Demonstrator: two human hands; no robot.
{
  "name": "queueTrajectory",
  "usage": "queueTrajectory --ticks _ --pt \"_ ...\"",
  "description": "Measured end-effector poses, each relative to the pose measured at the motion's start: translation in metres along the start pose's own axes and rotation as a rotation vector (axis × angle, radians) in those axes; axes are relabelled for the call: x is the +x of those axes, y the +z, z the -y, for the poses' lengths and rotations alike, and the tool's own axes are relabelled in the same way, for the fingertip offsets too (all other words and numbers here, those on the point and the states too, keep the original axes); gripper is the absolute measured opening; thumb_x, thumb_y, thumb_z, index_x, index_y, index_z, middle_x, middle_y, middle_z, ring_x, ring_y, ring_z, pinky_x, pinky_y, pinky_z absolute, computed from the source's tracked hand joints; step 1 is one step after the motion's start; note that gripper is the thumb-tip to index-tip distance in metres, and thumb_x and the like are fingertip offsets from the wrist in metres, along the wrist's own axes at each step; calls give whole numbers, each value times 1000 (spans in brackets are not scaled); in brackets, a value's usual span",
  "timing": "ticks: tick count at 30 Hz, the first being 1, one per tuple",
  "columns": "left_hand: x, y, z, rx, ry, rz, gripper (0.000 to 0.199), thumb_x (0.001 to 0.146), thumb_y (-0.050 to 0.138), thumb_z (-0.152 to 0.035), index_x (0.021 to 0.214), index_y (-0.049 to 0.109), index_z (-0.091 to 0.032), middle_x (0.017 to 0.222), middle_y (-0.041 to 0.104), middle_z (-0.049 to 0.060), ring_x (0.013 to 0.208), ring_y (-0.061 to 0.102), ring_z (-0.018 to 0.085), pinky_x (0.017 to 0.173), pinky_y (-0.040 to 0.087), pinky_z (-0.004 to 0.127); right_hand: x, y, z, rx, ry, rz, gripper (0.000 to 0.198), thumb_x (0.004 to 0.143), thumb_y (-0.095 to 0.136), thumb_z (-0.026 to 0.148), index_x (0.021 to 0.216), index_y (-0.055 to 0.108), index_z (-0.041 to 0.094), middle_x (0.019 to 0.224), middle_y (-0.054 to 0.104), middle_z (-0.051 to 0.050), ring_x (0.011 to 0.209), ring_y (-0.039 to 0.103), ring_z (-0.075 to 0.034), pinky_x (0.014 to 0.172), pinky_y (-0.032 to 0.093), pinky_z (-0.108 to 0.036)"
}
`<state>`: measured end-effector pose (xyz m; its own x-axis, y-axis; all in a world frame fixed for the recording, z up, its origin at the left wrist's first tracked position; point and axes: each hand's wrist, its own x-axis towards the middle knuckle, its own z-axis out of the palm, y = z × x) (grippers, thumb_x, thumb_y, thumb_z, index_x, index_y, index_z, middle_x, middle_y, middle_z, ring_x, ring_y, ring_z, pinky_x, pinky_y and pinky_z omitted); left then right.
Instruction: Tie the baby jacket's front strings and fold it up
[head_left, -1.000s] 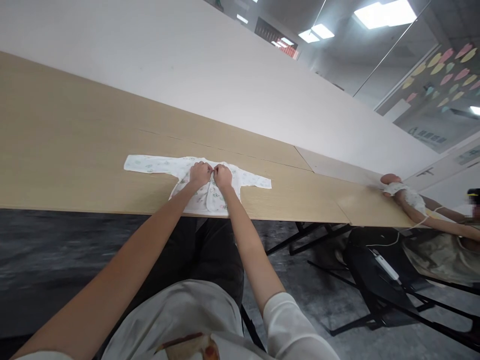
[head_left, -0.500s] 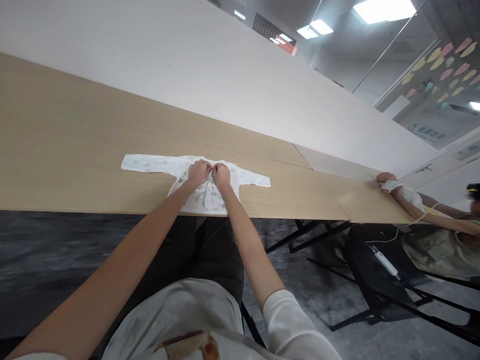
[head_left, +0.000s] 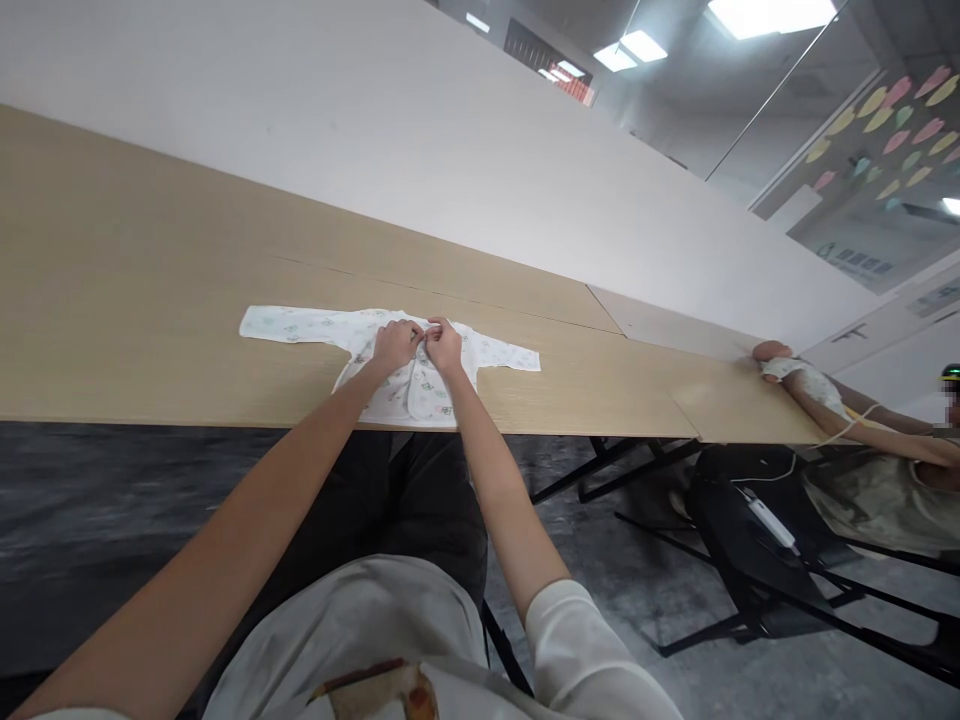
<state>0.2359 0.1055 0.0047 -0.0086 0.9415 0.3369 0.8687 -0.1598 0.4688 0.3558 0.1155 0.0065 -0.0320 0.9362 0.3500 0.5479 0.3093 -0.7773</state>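
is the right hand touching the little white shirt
Touching: the head view shows the right hand bent over the upper front of the white shirt, with no gap visible between them.

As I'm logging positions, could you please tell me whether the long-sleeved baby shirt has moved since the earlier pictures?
No: against the tabletop seam, the long-sleeved baby shirt shows no clear shift either way; the whole view drifts slightly.

The shirt at centre is thin, matt printed cloth — the tabletop looks like smooth wood, the white panel at upper left smooth and matt.
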Motion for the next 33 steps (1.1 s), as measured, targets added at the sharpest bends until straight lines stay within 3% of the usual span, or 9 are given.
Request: queueTrajectory --ticks 5,11,18,22,28,33 --pt "7 -1 4 -44 -3 39 30 86 53 -29 99 78 -20 115 73 10 109 63 28 96 45 35 4 1 -2 -10 51 14 24 82 54 11 102 63 20 77 68 2 81 66 -15 86 51 -26" --pt "7 -13 21 -124 27 174 30 83 54 -32 91 80 -20 99 76 8 95 67 27 86 50 33 5 0 -3 -32 110 -12 31 79 50 9 103 65 19 78 68 2 79 66 -14 83 51 -24" --pt "-20 -17 18 -28 72 57 25 78 67 -43 87 81 -24 107 74 9 107 62 32 96 47 42 9 -1 -3 138 215 -132 35 78 49 12 109 64 18 85 70 0 83 67 -12 80 51 -22" --pt "-24 -14 18 -54 81 34 20 79 67 -39 84 80 -24 110 73 8 109 61 30 101 44 43 7 -9 1 137 180 -118 32 80 53 15 111 64 17 88 70 -1 81 67 -13 79 52 -23" --pt "-22 -13 23 -64 113 34 22 81 62 -36 86 80 -24 114 72 7 111 61 29 102 44 42 -20 -23 6 -62 0 175 25 75 58 7 95 70 17 76 69 1 75 64 -14 79 51 -25" --pt "-22 -13 25 -63 119 32 24 82 61 -38 88 79 -24 114 72 8 110 61 29 100 45 41 -31 -19 6 -134 -125 187 24 77 57 6 94 71 18 88 72 -2 79 65 -14 82 51 -24"
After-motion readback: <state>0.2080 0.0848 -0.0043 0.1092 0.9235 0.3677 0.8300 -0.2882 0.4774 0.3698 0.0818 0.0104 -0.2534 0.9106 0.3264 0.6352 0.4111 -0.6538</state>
